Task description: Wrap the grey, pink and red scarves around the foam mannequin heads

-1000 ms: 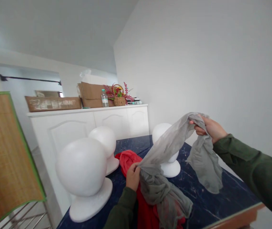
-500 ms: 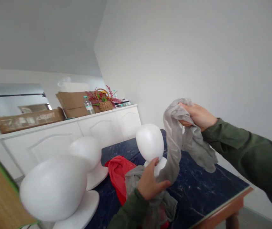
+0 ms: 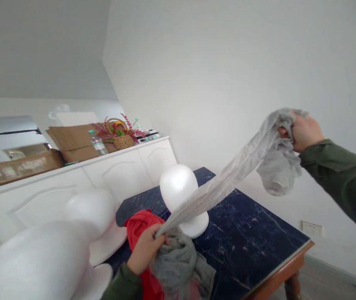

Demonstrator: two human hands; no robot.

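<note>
A thin grey scarf (image 3: 224, 183) is stretched on a slant between my two hands. My right hand (image 3: 304, 130), raised at the right in front of the wall, is closed on its upper end, and a loose bunch hangs below the fist. Low over the table, my left hand (image 3: 146, 248) pinches the scarf's lower stretch. Grey cloth (image 3: 178, 262) lies bunched beside that hand, on top of a red cloth (image 3: 142, 225). Just behind the taut scarf stands a white mannequin head (image 3: 178, 187) on a round base, partly covered by the cloth.
Two more white mannequin heads, a near one (image 3: 34, 262) and a farther one (image 3: 92, 210), stand at the left. The dark blue marbled table (image 3: 252, 233) has a wooden edge. Behind it, a white cabinet (image 3: 128, 175) carries cardboard boxes, a bottle (image 3: 98, 143) and a flower basket (image 3: 124, 141).
My right hand has moved up and right, pulling the scarf taut. My left hand, previously with fingers spread, has moved left and closed on the scarf. The view has shifted right.
</note>
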